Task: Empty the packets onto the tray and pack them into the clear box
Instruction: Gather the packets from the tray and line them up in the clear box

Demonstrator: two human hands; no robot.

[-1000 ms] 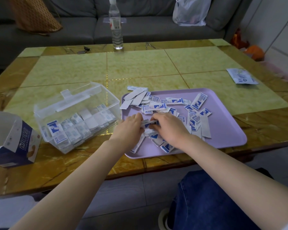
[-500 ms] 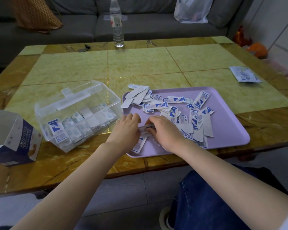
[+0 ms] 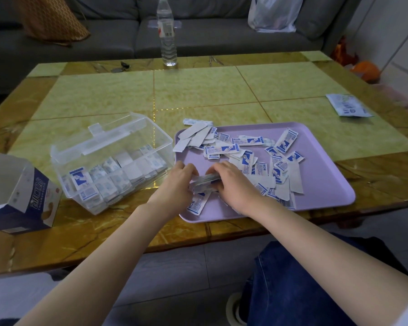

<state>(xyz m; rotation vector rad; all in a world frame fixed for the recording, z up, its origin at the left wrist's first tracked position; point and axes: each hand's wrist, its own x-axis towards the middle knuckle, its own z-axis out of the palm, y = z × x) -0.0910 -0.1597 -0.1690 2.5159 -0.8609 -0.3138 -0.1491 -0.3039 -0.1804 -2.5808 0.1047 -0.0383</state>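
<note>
Head: left hand point(image 3: 176, 183), right hand point(image 3: 234, 185) grip packets point(image 3: 204, 182).

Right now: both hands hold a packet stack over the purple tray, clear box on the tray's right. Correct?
No: head view shows the clear box left of the purple tray. The left hand and right hand do hold the packet stack over it.

The tray point(image 3: 320, 184), packets point(image 3: 222, 150) on it, sits at the table's point(image 3: 104, 97) near edge; the box point(image 3: 127, 137) stands just left; carton point(image 3: 33, 198) at near-left corner, bottle point(image 3: 166, 43) at far edge.
</note>
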